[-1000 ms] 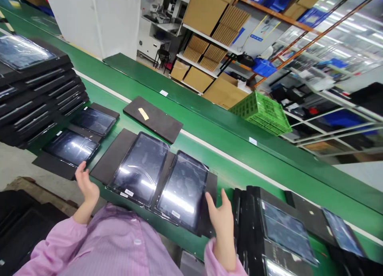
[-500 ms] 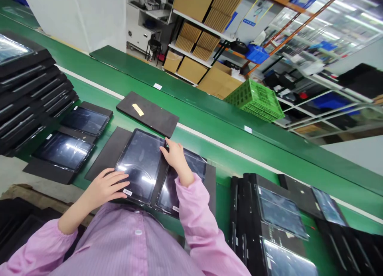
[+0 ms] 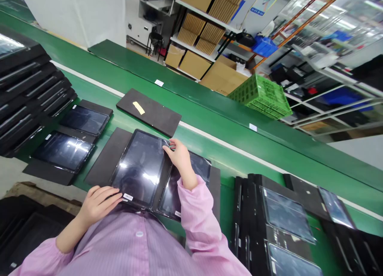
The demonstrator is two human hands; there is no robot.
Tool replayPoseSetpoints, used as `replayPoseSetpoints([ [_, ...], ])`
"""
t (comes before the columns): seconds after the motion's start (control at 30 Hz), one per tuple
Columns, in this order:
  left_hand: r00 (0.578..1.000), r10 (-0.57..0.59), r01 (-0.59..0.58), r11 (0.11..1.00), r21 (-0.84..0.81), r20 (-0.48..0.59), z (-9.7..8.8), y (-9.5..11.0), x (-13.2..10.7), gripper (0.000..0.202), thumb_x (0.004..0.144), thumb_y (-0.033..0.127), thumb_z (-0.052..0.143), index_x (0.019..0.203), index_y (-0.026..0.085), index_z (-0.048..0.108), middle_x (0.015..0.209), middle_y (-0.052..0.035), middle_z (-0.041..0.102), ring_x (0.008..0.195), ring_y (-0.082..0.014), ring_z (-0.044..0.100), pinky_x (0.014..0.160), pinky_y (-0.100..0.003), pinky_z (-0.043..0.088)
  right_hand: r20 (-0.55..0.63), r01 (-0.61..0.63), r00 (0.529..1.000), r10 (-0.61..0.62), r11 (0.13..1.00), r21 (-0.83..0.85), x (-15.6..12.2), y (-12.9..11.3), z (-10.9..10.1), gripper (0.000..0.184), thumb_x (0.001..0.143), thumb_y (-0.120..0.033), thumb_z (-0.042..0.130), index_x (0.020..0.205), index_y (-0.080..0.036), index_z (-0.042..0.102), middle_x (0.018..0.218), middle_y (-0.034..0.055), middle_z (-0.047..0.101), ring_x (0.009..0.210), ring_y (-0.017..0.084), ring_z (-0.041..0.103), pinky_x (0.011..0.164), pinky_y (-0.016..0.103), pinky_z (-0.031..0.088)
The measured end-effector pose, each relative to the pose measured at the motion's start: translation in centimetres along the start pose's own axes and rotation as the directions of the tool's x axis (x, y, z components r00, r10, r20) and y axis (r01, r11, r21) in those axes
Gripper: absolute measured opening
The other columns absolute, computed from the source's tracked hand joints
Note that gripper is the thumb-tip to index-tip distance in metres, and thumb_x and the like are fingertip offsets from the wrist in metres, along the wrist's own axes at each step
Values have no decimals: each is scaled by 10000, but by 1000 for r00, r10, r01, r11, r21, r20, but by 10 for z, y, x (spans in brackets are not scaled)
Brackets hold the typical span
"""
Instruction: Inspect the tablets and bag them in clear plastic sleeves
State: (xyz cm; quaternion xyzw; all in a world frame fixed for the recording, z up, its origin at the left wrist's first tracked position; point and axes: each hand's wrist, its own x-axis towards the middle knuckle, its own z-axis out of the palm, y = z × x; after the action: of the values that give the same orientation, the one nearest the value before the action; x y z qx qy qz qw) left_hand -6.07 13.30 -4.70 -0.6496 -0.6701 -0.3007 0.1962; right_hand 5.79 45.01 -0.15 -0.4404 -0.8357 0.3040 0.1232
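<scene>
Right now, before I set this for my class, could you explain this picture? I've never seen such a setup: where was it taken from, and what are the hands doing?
This view comes from a camera worn on a person's head, looking forward and down past their pink sleeves. There is no machine here, only two bare hands. A green bench carries dark tablet screens on black mats. The right hand touches the top corner of the middle tablet screen, and the left hand lies at its lower edge. Whether either hand grips it is hard to tell.
</scene>
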Motion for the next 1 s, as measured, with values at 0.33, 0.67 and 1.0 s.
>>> replayPoseSetpoints([
  [0.33,999,-36,36,999,-2,-38,3,0,0,91,881,156,696,910,237,727,852,-5,771,778,-171,671,805,-339,405,-118,137,982,-146,987,-82,-11,-4,7,139,897,-192,607,898,-187,746,1160,105,716,1102,274,666,1011,445,498],
  [0.67,999,-47,47,999,7,11,-1,-13,-1,136,841,233,745,968,279,727,905,6,770,824,-166,692,836,-333,415,-128,143,980,-149,988,-51,-15,-5,4,112,874,-216,546,878,-208,658,993,59,731,918,236,680,888,373,506],
  [1.0,969,70,-56,996,-67,235,-29,-49,19,121,906,306,668,993,323,750,1096,16,758,1031,-187,683,941,-343,443,-232,54,967,-103,977,-209,-1,-4,4,364,897,-232,532,1242,-117,566,1149,182,676,1053,313,635,927,429,452],
])
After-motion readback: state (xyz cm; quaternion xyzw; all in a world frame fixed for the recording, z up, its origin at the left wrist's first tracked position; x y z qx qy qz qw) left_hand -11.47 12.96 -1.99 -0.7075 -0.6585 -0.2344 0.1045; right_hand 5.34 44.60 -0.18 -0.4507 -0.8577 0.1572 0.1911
